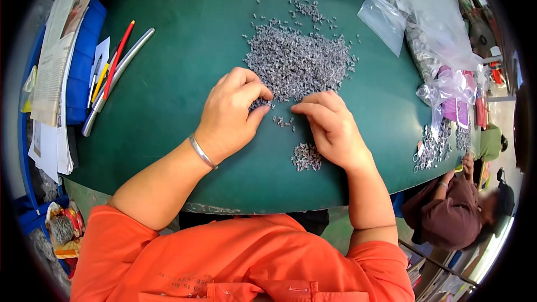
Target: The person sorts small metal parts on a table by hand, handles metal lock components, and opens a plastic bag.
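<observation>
A wide pile of tiny grey parts [299, 61] lies on the green table [168, 78] in front of me; they are too small to name. At the pile's lower left edge is my left hand [230, 111], fingers bent, with a gap between thumb and forefinger where some parts show on the table. My right hand [330, 126] rests at the lower right edge, its fingers reaching left and the thumb apart from them. Between the hands sits a small loose cluster [283, 123]. Nearer to me, beside the right hand, is another small heap [306, 157].
Pens [119, 59] and a long silvery strip [120, 78] lie at the left by a blue bin [84, 61] with papers. Clear plastic bags [433, 17] and metal rings [433, 145] cover the right side. A person [450, 212] in dark clothing works there.
</observation>
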A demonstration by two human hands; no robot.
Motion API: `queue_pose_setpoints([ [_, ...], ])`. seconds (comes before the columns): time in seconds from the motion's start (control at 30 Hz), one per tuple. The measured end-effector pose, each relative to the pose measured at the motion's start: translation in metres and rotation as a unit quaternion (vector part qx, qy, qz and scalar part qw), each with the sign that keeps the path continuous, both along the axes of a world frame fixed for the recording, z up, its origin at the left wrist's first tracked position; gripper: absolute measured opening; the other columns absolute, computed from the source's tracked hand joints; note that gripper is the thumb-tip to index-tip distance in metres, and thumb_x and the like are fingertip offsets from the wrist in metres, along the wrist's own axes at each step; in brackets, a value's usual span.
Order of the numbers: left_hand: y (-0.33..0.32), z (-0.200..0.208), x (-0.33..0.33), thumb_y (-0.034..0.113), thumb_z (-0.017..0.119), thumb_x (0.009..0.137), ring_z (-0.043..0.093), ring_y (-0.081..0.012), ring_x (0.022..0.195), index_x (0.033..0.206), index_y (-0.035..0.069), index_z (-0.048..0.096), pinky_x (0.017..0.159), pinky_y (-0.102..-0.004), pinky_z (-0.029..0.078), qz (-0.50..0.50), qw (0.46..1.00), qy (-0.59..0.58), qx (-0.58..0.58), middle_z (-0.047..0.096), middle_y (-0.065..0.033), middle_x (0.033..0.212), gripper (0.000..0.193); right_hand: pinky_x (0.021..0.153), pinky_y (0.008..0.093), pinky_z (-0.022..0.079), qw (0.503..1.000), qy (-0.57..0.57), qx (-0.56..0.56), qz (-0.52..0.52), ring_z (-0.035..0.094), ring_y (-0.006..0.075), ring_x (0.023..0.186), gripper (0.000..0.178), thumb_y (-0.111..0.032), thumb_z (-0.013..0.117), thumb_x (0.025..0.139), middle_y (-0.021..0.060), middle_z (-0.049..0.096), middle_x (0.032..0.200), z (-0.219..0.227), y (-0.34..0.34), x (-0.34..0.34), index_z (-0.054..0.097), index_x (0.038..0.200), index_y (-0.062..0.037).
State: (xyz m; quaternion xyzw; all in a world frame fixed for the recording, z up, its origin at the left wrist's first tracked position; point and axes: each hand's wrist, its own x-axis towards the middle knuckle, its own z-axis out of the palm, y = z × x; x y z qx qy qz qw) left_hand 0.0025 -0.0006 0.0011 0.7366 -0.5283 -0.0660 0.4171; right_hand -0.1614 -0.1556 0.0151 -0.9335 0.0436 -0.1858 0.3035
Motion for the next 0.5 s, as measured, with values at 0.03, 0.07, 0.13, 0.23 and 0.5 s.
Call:
queue_pose_setpoints([
  [0.03, -0.001, 0.001, 0.000, 0.001, 0.075, 0.072, 0.059, -0.0282, 0.096, 0.090, 0.005, 0.068, 0.085, -0.0359, 0.048, -0.004, 1.000, 0.003, 0.001, 0.058, -0.0105, 0.099, 0.021, 0.080, 0.0397, 0.045, 1.000, -0.010, 0.015, -0.015, 0.058, 0.0301, 0.090, 0.028, 0.005, 0.062, 0.074, 0.0089, 0.063, 0.097, -0.003, -0.002, 0.000, 0.068, 0.100, -0.0047],
  [0.07, -0.001, 0.002, 0.000, 0.001, 0.075, 0.072, 0.059, -0.0285, 0.096, 0.090, 0.005, 0.068, 0.085, -0.0361, 0.048, -0.007, 1.000, 0.006, 0.002, 0.058, -0.0106, 0.099, 0.021, 0.080, 0.0397, 0.045, 1.000, -0.017, 0.010, -0.014, 0.058, 0.0301, 0.090, 0.028, 0.005, 0.062, 0.074, 0.0089, 0.063, 0.097, -0.003, -0.002, -0.001, 0.068, 0.100, -0.0047],
  [0.13, -0.003, 0.001, 0.002, 0.002, 0.076, 0.071, 0.059, -0.0301, 0.096, 0.090, 0.006, 0.067, 0.086, -0.0370, 0.048, -0.012, 1.000, 0.001, -0.005, 0.058, -0.0112, 0.100, 0.021, 0.078, 0.0396, 0.044, 0.999, -0.022, -0.012, 0.027, 0.057, 0.0300, 0.088, 0.025, 0.002, 0.064, 0.075, 0.0081, 0.062, 0.095, -0.001, 0.000, 0.003, 0.068, 0.098, -0.0066],
  [0.23, -0.002, -0.002, -0.002, 0.005, 0.077, 0.070, 0.059, -0.0303, 0.096, 0.088, 0.008, 0.067, 0.086, -0.0376, 0.048, -0.010, 1.000, 0.000, -0.004, 0.058, -0.0109, 0.099, 0.021, 0.075, 0.0405, 0.042, 0.998, 0.020, -0.056, 0.028, 0.056, 0.0291, 0.086, 0.023, -0.001, 0.062, 0.076, 0.0067, 0.060, 0.092, -0.002, 0.005, -0.001, 0.069, 0.095, -0.0099],
  [0.5, 0.004, -0.005, -0.008, 0.009, 0.076, 0.075, 0.059, -0.0286, 0.096, 0.090, 0.010, 0.070, 0.085, -0.0377, 0.048, -0.007, 1.000, 0.011, 0.003, 0.059, -0.0076, 0.101, 0.016, 0.075, 0.0393, 0.049, 0.998, -0.046, -0.020, 0.024, 0.060, 0.0308, 0.084, 0.019, 0.001, 0.069, 0.075, 0.0096, 0.063, 0.092, -0.001, 0.003, -0.009, 0.066, 0.094, -0.0033],
])
